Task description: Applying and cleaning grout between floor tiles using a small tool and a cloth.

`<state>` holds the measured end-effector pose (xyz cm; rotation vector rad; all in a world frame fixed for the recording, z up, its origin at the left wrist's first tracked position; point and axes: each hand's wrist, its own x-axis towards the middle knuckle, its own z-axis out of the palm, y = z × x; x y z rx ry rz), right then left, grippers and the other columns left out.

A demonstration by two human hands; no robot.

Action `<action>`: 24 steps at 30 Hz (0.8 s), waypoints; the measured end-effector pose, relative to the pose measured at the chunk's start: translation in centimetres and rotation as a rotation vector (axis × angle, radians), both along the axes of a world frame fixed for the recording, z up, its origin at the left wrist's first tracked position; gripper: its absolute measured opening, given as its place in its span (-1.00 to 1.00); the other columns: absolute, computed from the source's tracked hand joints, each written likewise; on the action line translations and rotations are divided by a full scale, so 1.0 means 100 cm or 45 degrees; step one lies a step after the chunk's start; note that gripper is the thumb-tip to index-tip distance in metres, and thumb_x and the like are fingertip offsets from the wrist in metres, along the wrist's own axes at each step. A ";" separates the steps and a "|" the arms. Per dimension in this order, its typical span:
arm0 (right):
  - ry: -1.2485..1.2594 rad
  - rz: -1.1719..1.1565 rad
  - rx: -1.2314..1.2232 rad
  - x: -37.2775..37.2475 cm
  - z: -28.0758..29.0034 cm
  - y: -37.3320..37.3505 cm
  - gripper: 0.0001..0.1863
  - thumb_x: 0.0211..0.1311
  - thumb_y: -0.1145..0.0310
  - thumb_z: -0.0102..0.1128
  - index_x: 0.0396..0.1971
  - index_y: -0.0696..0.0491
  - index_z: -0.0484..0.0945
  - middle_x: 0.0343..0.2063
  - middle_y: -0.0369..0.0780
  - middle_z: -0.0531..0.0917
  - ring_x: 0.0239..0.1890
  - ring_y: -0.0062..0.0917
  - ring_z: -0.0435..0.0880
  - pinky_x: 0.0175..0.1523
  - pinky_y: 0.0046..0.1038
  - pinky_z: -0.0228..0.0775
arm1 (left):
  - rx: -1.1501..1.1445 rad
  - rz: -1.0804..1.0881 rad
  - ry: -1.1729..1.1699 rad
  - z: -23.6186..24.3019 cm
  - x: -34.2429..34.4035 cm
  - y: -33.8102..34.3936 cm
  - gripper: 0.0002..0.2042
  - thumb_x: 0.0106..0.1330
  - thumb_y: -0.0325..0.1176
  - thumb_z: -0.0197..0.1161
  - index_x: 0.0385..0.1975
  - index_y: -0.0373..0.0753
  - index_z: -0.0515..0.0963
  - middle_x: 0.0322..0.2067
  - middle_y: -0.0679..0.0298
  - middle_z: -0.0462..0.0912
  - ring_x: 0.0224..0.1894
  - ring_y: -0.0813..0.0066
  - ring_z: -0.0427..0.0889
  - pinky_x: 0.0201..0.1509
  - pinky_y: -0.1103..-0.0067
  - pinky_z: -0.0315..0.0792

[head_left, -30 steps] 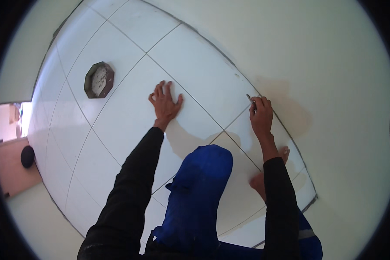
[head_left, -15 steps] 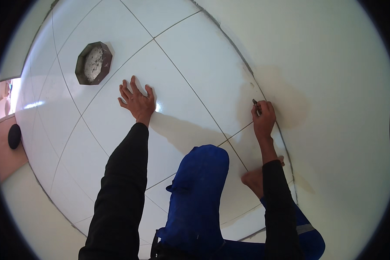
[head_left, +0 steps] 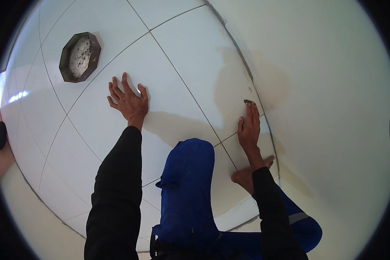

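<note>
My left hand [head_left: 130, 102] lies on the white tiled floor [head_left: 182, 52] with its fingers spread, holding nothing. Up and to the left of it stands a dark octagonal tray [head_left: 94, 58] with whitish-grey powder or paste [head_left: 80, 57] in it. On the right, my right hand [head_left: 249, 128] reaches toward the seam between floor and wall, its fingers stretched forward and the thumb apart. A small dark piece [head_left: 248, 102] shows at its fingertips; they seem to press or touch it against the floor. Its kind is too small to tell.
A rough grey joint line [head_left: 240, 54] runs along the foot of the pale wall [head_left: 325, 108] on the right. My blue-clad knee [head_left: 188, 173] and bare foot [head_left: 247, 175] are close below my hands. A dark round object [head_left: 1, 135] is at the far left.
My right hand has gone from pinching the small dark piece to stretched fingers, with the piece at their tips. The view has shifted slightly; my left hand stays spread on the floor.
</note>
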<state>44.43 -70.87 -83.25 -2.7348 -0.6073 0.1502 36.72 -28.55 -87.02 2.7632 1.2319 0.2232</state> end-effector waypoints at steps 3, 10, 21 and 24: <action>-0.083 -0.005 -0.006 0.036 0.008 0.025 -0.31 0.51 0.44 0.17 0.58 0.22 0.26 0.55 0.08 0.36 0.60 0.05 0.29 0.63 -0.07 0.21 | -0.027 -0.021 -0.021 0.002 0.008 -0.008 -0.34 0.46 0.05 0.15 0.55 0.10 0.30 0.60 0.09 0.11 0.69 -0.01 -0.05 0.63 -0.24 -0.14; 0.008 0.141 -0.040 0.016 0.006 0.010 -0.32 0.42 0.55 0.20 0.53 0.22 0.35 0.55 0.07 0.35 0.58 0.03 0.31 0.59 -0.05 0.26 | -0.010 -0.015 0.047 0.001 -0.003 0.005 -0.35 0.48 0.05 0.12 0.57 0.11 0.27 0.60 0.09 0.09 0.70 -0.03 -0.07 0.62 -0.24 -0.14; 0.022 -0.009 0.135 0.005 -0.002 -0.007 -0.46 0.46 0.57 0.23 0.43 0.17 0.52 0.46 0.00 0.50 0.50 -0.01 0.46 0.48 -0.12 0.44 | -0.023 -0.020 0.029 0.004 0.001 0.004 -0.34 0.49 0.04 0.10 0.58 0.12 0.25 0.61 0.10 0.06 0.70 -0.04 -0.08 0.62 -0.23 -0.17; 0.085 0.085 0.041 -0.006 0.005 -0.002 -0.32 0.48 0.44 0.26 0.54 0.26 0.34 0.62 0.08 0.24 0.65 0.03 0.22 0.63 -0.05 0.19 | -0.021 -0.032 0.035 0.005 0.002 0.004 -0.34 0.49 0.02 0.11 0.58 0.10 0.25 0.61 0.10 0.05 0.70 -0.04 -0.08 0.62 -0.23 -0.17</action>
